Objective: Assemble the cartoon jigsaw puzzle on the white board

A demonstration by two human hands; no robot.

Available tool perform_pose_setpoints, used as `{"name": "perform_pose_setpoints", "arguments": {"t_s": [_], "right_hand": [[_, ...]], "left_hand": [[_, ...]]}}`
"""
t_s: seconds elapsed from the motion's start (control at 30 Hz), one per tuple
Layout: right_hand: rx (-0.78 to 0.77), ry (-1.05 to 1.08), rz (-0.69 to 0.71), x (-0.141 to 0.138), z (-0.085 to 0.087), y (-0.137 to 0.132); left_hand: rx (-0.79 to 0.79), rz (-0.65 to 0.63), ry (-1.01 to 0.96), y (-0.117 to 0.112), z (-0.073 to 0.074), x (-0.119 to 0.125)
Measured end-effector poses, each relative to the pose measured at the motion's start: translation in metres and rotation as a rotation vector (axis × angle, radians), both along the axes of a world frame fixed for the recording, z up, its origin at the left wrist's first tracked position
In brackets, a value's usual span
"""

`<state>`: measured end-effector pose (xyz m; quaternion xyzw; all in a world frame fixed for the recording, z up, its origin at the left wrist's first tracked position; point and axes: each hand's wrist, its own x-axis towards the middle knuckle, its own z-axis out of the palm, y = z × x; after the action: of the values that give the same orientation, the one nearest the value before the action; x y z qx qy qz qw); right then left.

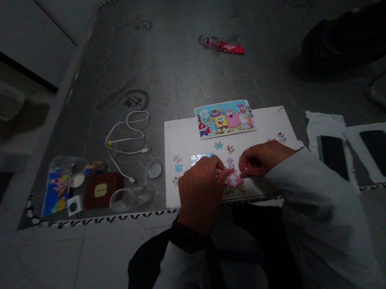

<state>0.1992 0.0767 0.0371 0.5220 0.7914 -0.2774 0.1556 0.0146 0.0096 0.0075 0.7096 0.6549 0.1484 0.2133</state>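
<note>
A small joined section of jigsaw pieces (234, 181), mostly pink with a cartoon figure, lies on a white board (179, 136). My left hand (201, 190) is closed, its thumb and forefinger at the section's upper left edge. From the right, my right hand (263, 159) has curled fingers, with the thumb and fingertip pinched at the section's right edge. Another joined section (200, 158) in pale blue is partly hidden behind my left hand. Loose jigsaw pieces (218, 145) lie around on the board. Above them rests a cartoon reference picture (226, 119).
Left of the board are a white cable (127, 153), a round lid (154, 170), a clear cup (132, 198), a brown case (102, 190) and a blue packet (56, 191). Two dark phones (333, 155) lie at right on white sheets. A red wrapped item (223, 45) lies farther back.
</note>
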Motion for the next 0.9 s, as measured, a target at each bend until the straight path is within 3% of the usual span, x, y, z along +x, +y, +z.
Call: {"name": "perform_pose_setpoints", "arguments": {"t_s": [0.3, 0.67, 0.9], "right_hand": [[-0.006, -0.097, -0.04, -0.007, 0.001, 0.0], [-0.041, -0.096, -0.049, -0.011, 0.004, 0.0], [0.035, 0.004, -0.024, -0.004, 0.004, -0.003]], "left_hand": [[0.032, 0.006, -0.018, 0.0, 0.0, 0.0], [0.004, 0.05, 0.005, 0.002, 0.002, -0.007], [-0.03, 0.064, 0.02, 0.003, 0.002, -0.006]]}}
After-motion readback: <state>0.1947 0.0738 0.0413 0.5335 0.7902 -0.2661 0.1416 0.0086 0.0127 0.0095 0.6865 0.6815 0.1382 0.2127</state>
